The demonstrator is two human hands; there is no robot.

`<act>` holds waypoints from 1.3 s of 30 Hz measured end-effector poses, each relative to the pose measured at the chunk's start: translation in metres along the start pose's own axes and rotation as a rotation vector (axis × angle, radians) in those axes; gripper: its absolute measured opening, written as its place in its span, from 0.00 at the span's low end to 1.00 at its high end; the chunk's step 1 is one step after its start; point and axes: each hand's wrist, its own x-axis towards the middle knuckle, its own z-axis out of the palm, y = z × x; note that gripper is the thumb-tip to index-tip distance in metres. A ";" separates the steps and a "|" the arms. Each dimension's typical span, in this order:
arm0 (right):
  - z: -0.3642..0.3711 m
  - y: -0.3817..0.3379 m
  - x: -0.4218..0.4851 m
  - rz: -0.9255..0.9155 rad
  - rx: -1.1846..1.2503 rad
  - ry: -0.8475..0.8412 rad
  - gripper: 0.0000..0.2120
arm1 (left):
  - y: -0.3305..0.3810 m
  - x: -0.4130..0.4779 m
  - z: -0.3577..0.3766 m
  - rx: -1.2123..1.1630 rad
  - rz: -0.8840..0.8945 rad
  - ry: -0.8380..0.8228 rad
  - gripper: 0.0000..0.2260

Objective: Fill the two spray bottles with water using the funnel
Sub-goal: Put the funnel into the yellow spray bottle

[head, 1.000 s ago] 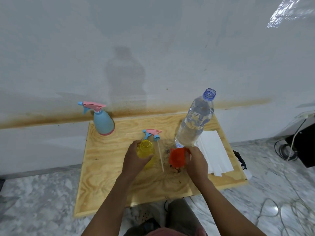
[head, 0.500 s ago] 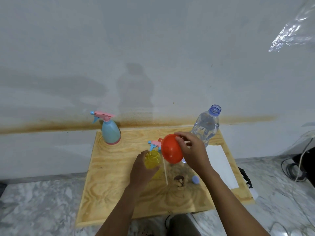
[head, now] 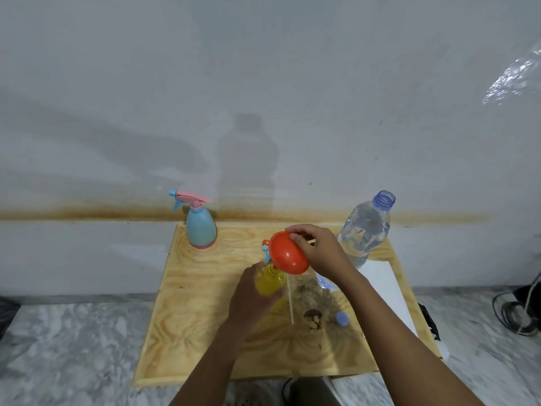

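Note:
My left hand [head: 251, 291] grips the open yellow spray bottle [head: 270, 279] standing mid-board. My right hand [head: 319, 250] holds the orange funnel [head: 288, 254] by its rim, tilted, its narrow end right at the yellow bottle's neck. The yellow bottle's pink and blue trigger head [head: 265, 249] lies behind the funnel, its white tube [head: 290, 300] stretching toward me. A blue spray bottle [head: 200, 230] with a pink trigger stands at the board's back left, closed. An uncapped clear water bottle [head: 366, 230] stands at the back right.
All stands on a plywood board [head: 205, 317] against a white wall. White paper [head: 386, 285] lies at the right, a blue cap [head: 342, 318] and a dark stain [head: 313, 316] in front of it. Cables [head: 515, 312] lie on the marble floor at right.
My right hand picked the funnel up from the board and carried it left, over the yellow bottle's neck. My left hand kept hold of the yellow bottle. The camera tilted up.

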 end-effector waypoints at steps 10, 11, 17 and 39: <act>0.017 0.010 -0.001 -0.007 -0.098 -0.115 0.11 | 0.002 0.001 -0.025 -0.148 0.034 -0.071 0.28; 0.017 0.010 0.000 -0.013 -0.110 -0.118 0.11 | 0.001 0.003 -0.032 -0.177 0.042 -0.070 0.24; 0.022 0.009 0.002 -0.049 -0.176 -0.133 0.13 | 0.024 0.005 -0.066 -0.338 -0.001 -0.014 0.22; 0.025 0.013 -0.033 0.083 0.063 0.162 0.13 | 0.043 0.007 -0.053 -0.327 0.004 0.155 0.08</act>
